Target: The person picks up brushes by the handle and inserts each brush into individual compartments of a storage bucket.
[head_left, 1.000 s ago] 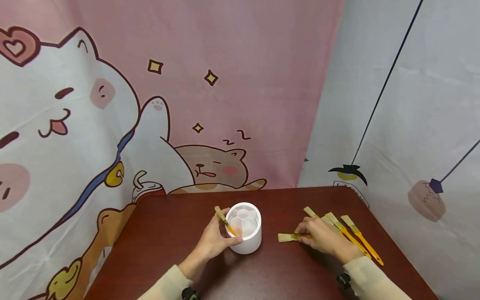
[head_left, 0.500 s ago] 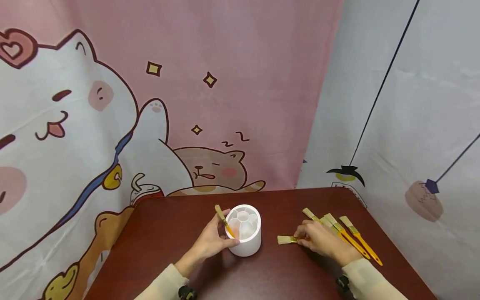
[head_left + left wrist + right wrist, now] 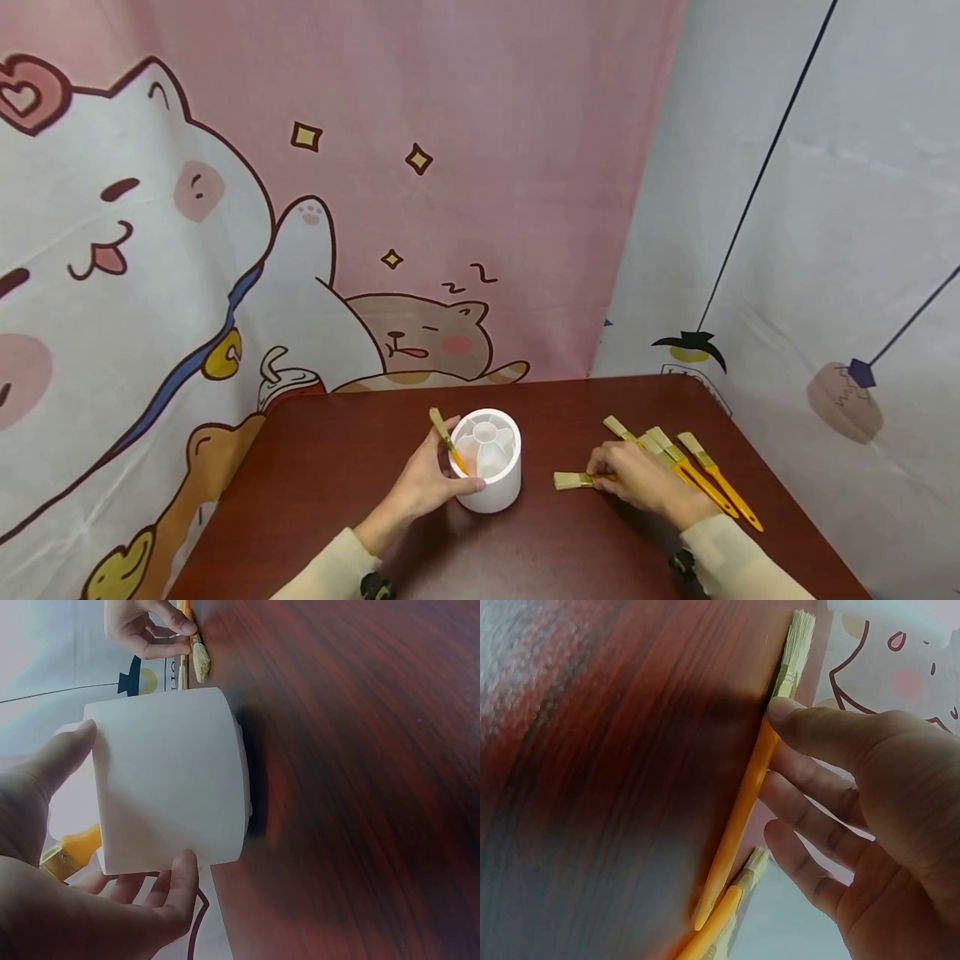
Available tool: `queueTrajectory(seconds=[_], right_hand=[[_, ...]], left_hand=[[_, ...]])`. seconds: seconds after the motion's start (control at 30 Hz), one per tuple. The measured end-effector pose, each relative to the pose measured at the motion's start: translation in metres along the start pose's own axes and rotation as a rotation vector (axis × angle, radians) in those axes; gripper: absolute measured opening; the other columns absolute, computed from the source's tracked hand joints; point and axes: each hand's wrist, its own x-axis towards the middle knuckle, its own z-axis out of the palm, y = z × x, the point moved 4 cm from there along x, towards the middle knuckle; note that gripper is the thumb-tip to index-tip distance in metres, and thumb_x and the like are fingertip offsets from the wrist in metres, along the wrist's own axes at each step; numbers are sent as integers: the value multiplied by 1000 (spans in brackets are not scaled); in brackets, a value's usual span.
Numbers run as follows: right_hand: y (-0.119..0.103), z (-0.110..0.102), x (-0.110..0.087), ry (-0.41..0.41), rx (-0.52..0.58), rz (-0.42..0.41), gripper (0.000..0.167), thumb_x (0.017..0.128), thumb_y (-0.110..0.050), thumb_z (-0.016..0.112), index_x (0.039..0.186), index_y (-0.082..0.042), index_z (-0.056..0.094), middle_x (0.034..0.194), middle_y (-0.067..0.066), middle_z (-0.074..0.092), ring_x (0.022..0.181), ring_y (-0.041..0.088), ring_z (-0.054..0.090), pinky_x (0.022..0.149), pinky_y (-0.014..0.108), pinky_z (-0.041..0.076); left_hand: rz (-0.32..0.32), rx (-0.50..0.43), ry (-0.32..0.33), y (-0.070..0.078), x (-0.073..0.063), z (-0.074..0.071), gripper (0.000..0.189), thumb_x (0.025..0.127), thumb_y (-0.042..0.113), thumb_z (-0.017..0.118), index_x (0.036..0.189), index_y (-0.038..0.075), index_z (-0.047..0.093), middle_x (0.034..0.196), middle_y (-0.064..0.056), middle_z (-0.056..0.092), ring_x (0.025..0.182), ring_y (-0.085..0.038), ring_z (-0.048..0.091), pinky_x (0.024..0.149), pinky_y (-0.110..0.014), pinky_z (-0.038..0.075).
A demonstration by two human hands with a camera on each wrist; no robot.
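Observation:
My left hand (image 3: 422, 485) grips a white round brush holder (image 3: 491, 498) by its near left side, thumb in front and fingers behind. It stands upright on the table, its top divided into compartments. One paintbrush (image 3: 448, 437) leans in it at the left rim, bristles up and orange handle inside. Right of the holder, my right hand (image 3: 637, 477) pinches another flat paintbrush (image 3: 742, 799) near its metal band. That brush lies low along the tabletop, bristles pointing left towards the holder. In the left wrist view the holder's wall (image 3: 165, 780) hides its inside.
Several more paintbrushes lie on the right of the dark red table (image 3: 330, 475), partly behind my right hand. The outermost brush (image 3: 723, 483) is near the right edge. A printed cloth (image 3: 487, 167) hangs behind the table.
The head view has shifted slightly. Both hands stay nearly still, the left on the brush holder and the right on the paintbrush.

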Motion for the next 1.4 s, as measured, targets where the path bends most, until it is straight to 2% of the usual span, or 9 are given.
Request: queueTrajectory(seconds=[0.27, 0.4, 0.6, 0.77, 0.9, 1.17, 1.4], right_hand=[[3, 0, 2, -20, 29, 25, 21, 95, -19, 98, 113, -19, 86, 102, -9, 76, 88, 8, 74, 72, 29, 60], [5, 2, 1, -30, 38, 28, 20, 95, -22, 99, 110, -23, 87, 102, -10, 73, 87, 5, 72, 72, 28, 59], [4, -2, 0, -12, 71, 3, 24, 93, -19, 100, 103, -25, 79, 96, -11, 70, 81, 2, 65, 68, 25, 53], [2, -4, 1, -16, 100, -4, 26, 94, -18, 99, 99, -26, 76, 89, -17, 70, 78, -6, 60, 66, 24, 50], [1, -7, 2, -24, 109, -8, 25, 95, -18, 98, 101, -25, 75, 89, -19, 72, 79, -7, 61, 67, 25, 53], [-8, -14, 5, 44, 112, -63, 23, 96, -16, 97, 109, -23, 79, 94, -15, 74, 83, 0, 67, 71, 24, 56], [-21, -26, 10, 81, 138, -82, 22, 97, -12, 96, 109, -21, 79, 96, -12, 74, 84, 3, 68, 72, 25, 57]], left_hand=[[12, 30, -13, 0, 2, -1, 111, 82, 8, 106, 175, 9, 46, 159, -23, 69, 132, -35, 76, 96, -38, 68], [11, 74, -35, -2, 2, -3, 110, 84, 14, 107, 176, 11, 47, 158, -22, 72, 130, -31, 76, 94, -34, 66], [5, 126, -60, -2, 4, -5, 110, 84, 19, 107, 177, 13, 47, 153, -20, 75, 120, -24, 75, 91, -31, 64], [11, 134, -67, -2, 5, -5, 110, 84, 20, 107, 176, 12, 47, 151, -21, 76, 117, -24, 75, 90, -29, 63], [2, 125, -72, -2, 6, -5, 111, 85, 19, 107, 177, 11, 46, 152, -21, 75, 121, -24, 76, 91, -28, 64], [3, 111, -79, 0, 3, -6, 111, 85, 19, 106, 177, 10, 45, 154, -22, 74, 120, -25, 75, 92, -30, 65], [0, 123, -83, -4, 5, -6, 110, 86, 20, 106, 178, 14, 45, 155, -20, 74, 120, -25, 74, 92, -28, 63]])
